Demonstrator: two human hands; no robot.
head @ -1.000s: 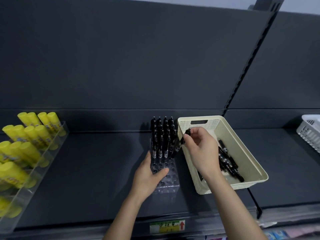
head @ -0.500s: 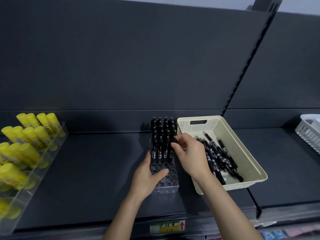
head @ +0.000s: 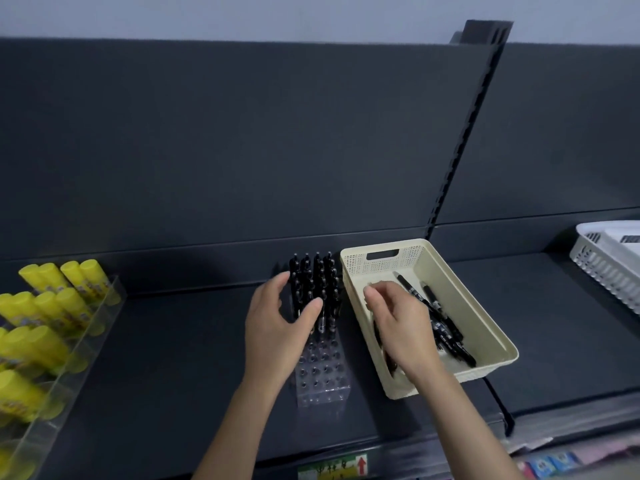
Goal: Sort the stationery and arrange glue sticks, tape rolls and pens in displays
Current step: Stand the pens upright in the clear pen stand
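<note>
— Nearest the shelf edge, left hand [head: 277, 327] cupped open around the clear pen stand [head: 322, 372], thumb against its right side, steadying without clamping; front holes empty, black pens [head: 313, 282] upright in the rear rows only.

— And to the right?

— Right hand [head: 398, 323] down inside the cream basket [head: 485, 327], fingers curled over the loose pens [head: 443, 327]; cannot tell whether anything is pinched yet.

— Likely trouble?

— Could drag two pens up at once and drop one; could knock the standing rows when seating the next, so light a stand tipping backward; further left, glue sticks [head: 55, 306] racked in the clear tray [head: 104, 313], well clear of any risk.
</note>
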